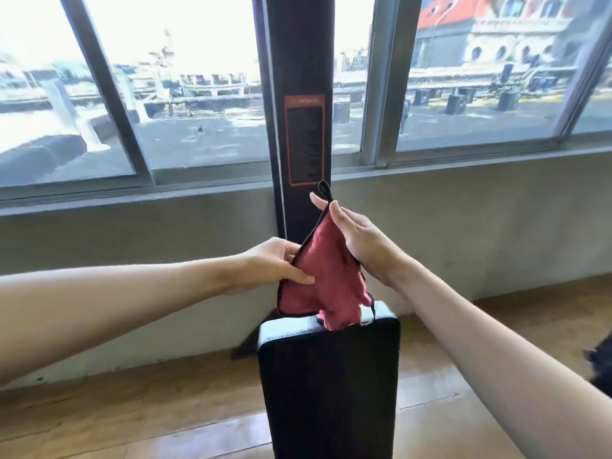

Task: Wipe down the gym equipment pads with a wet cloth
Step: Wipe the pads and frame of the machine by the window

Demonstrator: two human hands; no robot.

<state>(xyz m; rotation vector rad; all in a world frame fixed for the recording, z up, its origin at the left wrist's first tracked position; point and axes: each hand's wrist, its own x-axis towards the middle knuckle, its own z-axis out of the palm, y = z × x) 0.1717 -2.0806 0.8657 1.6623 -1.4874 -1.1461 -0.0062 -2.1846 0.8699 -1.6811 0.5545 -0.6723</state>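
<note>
Two bare hands hold one red cloth (326, 276) with black trim above the far end of one black padded bench pad (331, 385). The left hand (275, 265) pinches the cloth's left edge; the right hand (359, 240) pinches its top corner by a black loop. The cloth's lower fringe brushes the pad's far edge. Likely risks: the bunched cloth may wipe unevenly, or slip from such light pinches and drop to the wooden floor (132, 409). One black upright post (298, 77) stands behind.

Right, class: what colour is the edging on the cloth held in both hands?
Black, trimming the red cloth, with a black hanging loop at its top corner; seen in the head view.
</note>
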